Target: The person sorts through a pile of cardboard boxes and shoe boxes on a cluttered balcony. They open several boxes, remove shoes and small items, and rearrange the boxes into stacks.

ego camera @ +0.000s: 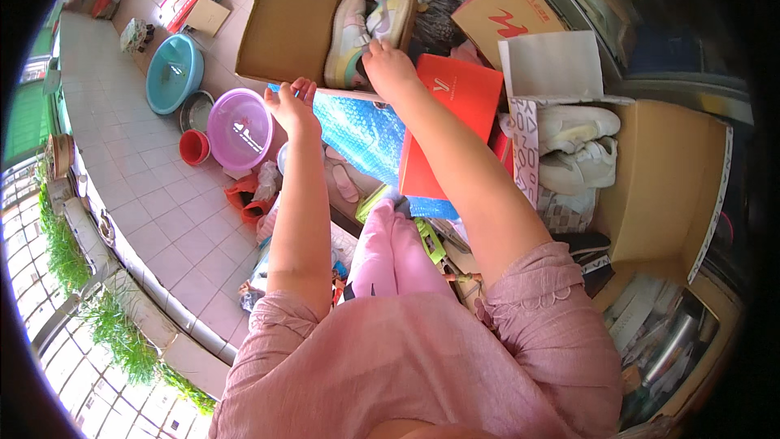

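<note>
An open cardboard shoe box point(292, 18) lies in front of me with its lid folded back to the left. Inside are two pastel sneakers, one at the left point(347, 36) and one at the upper right point(390, 15). My right hand point(387, 67) reaches over the box's near edge, its fingertips at the sneakers; whether they grip anything is hard to tell. At the lid's near edge is my left hand point(295, 103), palm partly up and fingers apart, holding nothing visible. A red shoe box point(451, 82) rests beneath my right forearm, over blue bubble wrap point(365, 134).
To the right, an open box point(658, 177) holds whitish sneakers point(579, 128); a tan box point(512, 12) stands beyond. On the tiled floor at the left are a purple basin point(241, 128), a blue basin point(175, 73) and a red pot point(194, 147). Pink slippers point(345, 183) lie nearer me.
</note>
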